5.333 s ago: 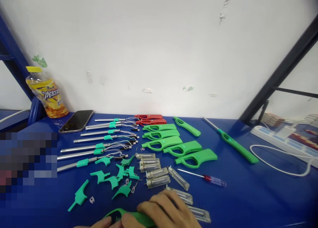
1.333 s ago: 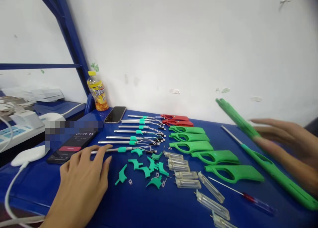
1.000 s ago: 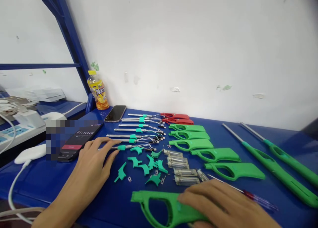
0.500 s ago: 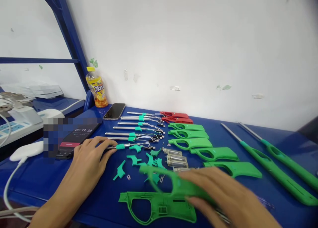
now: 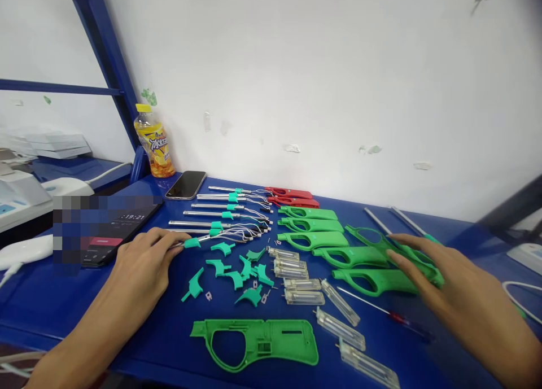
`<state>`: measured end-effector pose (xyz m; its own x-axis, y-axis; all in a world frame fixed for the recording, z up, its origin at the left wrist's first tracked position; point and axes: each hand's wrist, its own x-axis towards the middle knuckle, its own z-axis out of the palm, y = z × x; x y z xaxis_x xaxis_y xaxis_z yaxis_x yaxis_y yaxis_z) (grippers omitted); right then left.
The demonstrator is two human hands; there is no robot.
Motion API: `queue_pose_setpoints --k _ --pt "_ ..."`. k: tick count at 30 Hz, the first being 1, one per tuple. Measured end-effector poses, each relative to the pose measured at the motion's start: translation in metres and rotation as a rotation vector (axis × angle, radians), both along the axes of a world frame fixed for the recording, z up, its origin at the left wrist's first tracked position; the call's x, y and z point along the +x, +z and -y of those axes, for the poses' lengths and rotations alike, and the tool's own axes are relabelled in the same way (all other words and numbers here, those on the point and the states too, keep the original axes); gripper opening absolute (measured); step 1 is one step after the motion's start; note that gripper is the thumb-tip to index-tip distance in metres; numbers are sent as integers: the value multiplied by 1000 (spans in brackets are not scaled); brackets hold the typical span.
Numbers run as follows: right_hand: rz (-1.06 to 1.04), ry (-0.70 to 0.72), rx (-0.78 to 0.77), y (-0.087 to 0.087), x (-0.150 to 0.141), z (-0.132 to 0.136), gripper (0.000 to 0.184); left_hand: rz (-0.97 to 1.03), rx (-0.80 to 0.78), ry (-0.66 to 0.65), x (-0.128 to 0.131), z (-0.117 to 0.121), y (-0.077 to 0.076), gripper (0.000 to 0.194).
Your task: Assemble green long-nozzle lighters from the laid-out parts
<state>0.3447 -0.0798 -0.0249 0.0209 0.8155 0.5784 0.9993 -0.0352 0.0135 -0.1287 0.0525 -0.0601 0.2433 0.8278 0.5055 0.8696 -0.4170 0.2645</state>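
My left hand [image 5: 144, 265] lies on the blue table [image 5: 127, 332], its fingers closed over the near end of a metal tube with a teal collar [image 5: 192, 243]. My right hand [image 5: 449, 287] is at the right and holds a green handle shell half [image 5: 381, 245] just above the row of green handle shells [image 5: 313, 226]. Another green shell half [image 5: 258, 344] lies hollow side up at the front edge. Teal triggers [image 5: 228, 270] and clear fuel cells [image 5: 296, 270] lie between my hands.
Metal tubes with wires [image 5: 220, 213] and red shells [image 5: 292, 194] lie farther back. A screwdriver [image 5: 393, 317] rests near my right hand. A phone [image 5: 186, 184], a yellow drink bottle [image 5: 153, 146] and a timer phone [image 5: 114, 234] sit at the left. Two finished lighters [image 5: 379, 221] lie far right.
My right hand put one green shell half down at the front edge, then carried the other half to the right, over the row of shells. My left hand stayed on the tube.
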Motion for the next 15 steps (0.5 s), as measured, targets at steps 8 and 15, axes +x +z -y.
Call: queue_pose_setpoints --k 8,15 --pt "-52 489 16 17 -90 20 26 103 75 15 11 14 15 25" --pt "-22 742 -119 -11 -149 14 26 172 181 -109 24 31 25 26"
